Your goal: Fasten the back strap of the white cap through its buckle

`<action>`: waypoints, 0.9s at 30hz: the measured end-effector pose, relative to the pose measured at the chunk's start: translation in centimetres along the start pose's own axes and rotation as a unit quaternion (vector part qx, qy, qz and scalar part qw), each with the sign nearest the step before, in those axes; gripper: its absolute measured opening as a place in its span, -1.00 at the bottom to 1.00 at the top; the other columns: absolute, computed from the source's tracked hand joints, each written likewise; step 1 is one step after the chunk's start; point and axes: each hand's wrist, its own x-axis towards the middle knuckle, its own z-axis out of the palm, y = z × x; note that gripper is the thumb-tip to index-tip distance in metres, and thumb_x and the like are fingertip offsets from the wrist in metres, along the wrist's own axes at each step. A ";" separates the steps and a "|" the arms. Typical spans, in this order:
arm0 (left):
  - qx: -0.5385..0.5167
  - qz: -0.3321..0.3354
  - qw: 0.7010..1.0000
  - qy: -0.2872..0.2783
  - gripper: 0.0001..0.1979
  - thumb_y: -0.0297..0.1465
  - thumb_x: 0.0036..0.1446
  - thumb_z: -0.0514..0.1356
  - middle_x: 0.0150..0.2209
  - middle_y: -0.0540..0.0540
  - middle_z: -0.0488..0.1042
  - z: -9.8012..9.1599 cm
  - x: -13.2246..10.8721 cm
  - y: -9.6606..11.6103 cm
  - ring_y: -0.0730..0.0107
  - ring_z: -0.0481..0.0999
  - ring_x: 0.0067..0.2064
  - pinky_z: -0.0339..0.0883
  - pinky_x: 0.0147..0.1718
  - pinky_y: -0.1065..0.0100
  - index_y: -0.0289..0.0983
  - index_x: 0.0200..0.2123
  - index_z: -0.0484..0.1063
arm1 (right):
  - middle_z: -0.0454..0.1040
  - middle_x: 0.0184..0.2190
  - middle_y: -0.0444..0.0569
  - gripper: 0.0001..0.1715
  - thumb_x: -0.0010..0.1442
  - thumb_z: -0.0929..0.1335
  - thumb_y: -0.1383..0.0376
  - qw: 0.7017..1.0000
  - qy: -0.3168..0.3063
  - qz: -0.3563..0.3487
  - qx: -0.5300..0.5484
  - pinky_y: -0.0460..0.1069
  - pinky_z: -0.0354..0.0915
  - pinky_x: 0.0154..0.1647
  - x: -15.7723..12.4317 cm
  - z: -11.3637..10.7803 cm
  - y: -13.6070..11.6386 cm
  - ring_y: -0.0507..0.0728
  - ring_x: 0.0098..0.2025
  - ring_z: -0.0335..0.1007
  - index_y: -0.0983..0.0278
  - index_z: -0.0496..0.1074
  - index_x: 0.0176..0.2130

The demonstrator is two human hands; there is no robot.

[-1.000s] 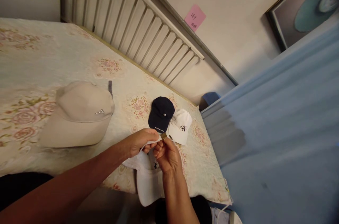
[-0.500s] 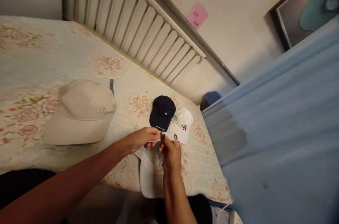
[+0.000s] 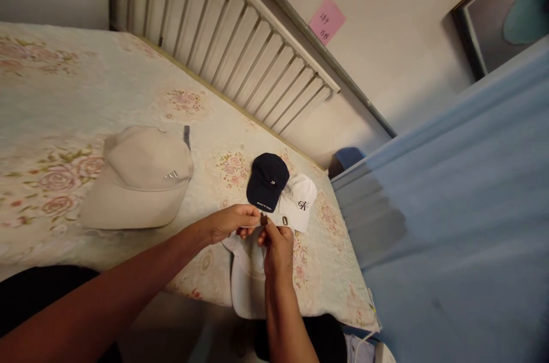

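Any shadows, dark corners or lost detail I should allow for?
Head view: a shadow darkens the blue curtain; head view: the top right corner goes black; head view: the buckle between left hand and right hand shows little detail.

Pink note (image 3: 327, 21) is showing handwriting above the white railing (image 3: 273, 20) — framed picture (image 3: 500, 17) is hanging well right of railing, blue curtain (image 3: 463, 197) is draping lower right of railing — floral bedsheet (image 3: 115, 77) is spreading below railing.

- First cap (image 3: 141, 174): surface's (image 3: 206, 146) left, toward near edge
- Second cap (image 3: 268, 180): near far right corner; third cap (image 3: 302, 203) just right
- Fourth cap (image 3: 247, 294): over near edge
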 end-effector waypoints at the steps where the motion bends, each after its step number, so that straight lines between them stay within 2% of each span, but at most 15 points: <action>1: -0.001 0.000 1.000 0.000 -0.77 -0.22 0.03 0.18 -0.54 0.07 0.29 0.0 0.0 0.0 0.52 0.22 -0.52 0.03 -0.50 0.43 -0.28 -0.39 0.32 | 0.29 -0.82 -0.15 -0.59 -0.04 0.41 0.14 1.000 0.001 -0.002 -0.004 -0.09 0.03 -0.65 0.0 0.0 0.0 -0.03 -0.72 0.14 0.31 0.32 -0.73; 13: -0.011 -0.001 1.000 0.007 -0.80 -0.27 0.02 0.18 -0.56 0.07 0.30 0.1 -0.2 0.3 0.53 0.22 -0.54 0.04 -0.51 0.44 -0.30 -0.36 0.35 | 0.29 -0.82 -0.17 -0.60 -0.03 0.40 0.14 1.000 0.006 0.008 -0.007 -0.09 0.02 -0.65 -0.1 0.3 0.5 -0.04 -0.74 0.12 0.29 0.29 -0.70; 20: -0.026 -0.011 1.000 0.013 -0.84 -0.32 0.00 0.18 -0.56 0.07 0.32 0.0 -0.1 0.2 0.55 0.22 -0.54 0.04 -0.51 0.45 -0.30 -0.37 0.35 | 0.27 -0.82 -0.21 -0.62 -0.07 0.44 0.15 0.999 0.030 0.025 -0.007 -0.10 0.00 -0.64 -0.1 0.7 0.4 -0.06 -0.74 0.09 0.29 0.28 -0.67; 27: -0.022 -0.021 0.999 0.017 -0.87 -0.34 -0.03 0.18 -0.57 0.05 0.36 0.2 0.0 0.4 0.52 0.25 -0.53 0.03 -0.51 0.44 -0.29 -0.42 0.37 | 0.27 -0.81 -0.19 -0.63 -0.11 0.46 0.19 0.999 0.003 0.037 0.033 -0.11 0.01 -0.66 -0.3 0.8 0.3 -0.05 -0.74 0.12 0.30 0.27 -0.69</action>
